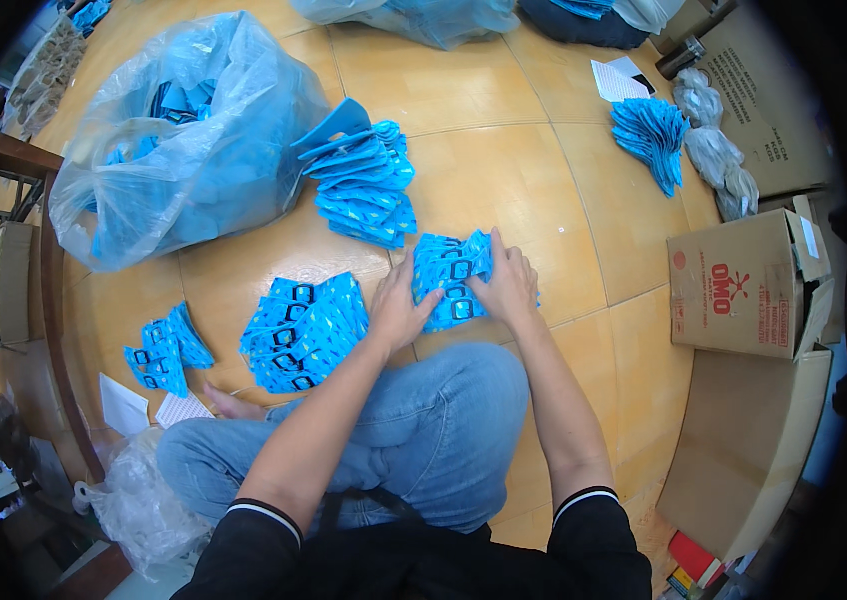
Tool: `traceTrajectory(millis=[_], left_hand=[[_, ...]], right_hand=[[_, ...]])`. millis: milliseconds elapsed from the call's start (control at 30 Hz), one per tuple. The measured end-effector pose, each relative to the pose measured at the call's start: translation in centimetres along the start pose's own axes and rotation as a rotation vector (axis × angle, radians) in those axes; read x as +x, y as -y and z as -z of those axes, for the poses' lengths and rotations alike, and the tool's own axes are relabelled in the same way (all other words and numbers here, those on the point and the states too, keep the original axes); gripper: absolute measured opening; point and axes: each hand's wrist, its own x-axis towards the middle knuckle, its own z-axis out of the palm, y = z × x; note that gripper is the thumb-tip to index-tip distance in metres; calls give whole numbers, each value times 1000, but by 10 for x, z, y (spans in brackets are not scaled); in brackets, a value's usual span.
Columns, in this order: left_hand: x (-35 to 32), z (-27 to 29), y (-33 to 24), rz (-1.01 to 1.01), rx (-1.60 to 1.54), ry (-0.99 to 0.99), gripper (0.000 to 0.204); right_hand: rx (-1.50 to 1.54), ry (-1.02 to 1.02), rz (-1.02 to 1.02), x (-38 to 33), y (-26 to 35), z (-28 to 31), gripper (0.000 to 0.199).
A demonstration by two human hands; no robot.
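In front of my crossed legs lies a small stack of flat blue patterned pieces (pixel 456 262), each with a black-rimmed rectangular mark. My left hand (pixel 402 305) is against the stack's left side, its thumb over the front pieces. Along the right side is my right hand (pixel 508 284), thumb on top, so the stack sits gripped between both hands. A fanned pile of similar blue pieces (pixel 306 332) lies left of my left hand. Farther off, a taller overlapping pile (pixel 364 185) leans beside a big clear bag (pixel 214 185) full of blue pieces.
A few more blue pieces (pixel 169 348) lie at the left near white papers (pixel 124 403). Another blue bundle (pixel 650 140) rests at the far right by plastic-wrapped rolls (pixel 709 130). Cardboard boxes (pixel 739 290) line the right side. A wooden frame (pixel 56 270) stands at the left.
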Motion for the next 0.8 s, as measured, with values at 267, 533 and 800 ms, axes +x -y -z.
traceTrajectory(millis=[267,533,800], left_hand=[[1,-3,1,-11,-26,-85,71],[-84,46,-19,-31,-371,-349,19],[-176,134,19,145,-299,-480,24]], right_hand=[[-260,-164,782,31,20,-4,69],[-267,-73,605,48,30,7,72],[-473,-4,413,42,44,29,82]])
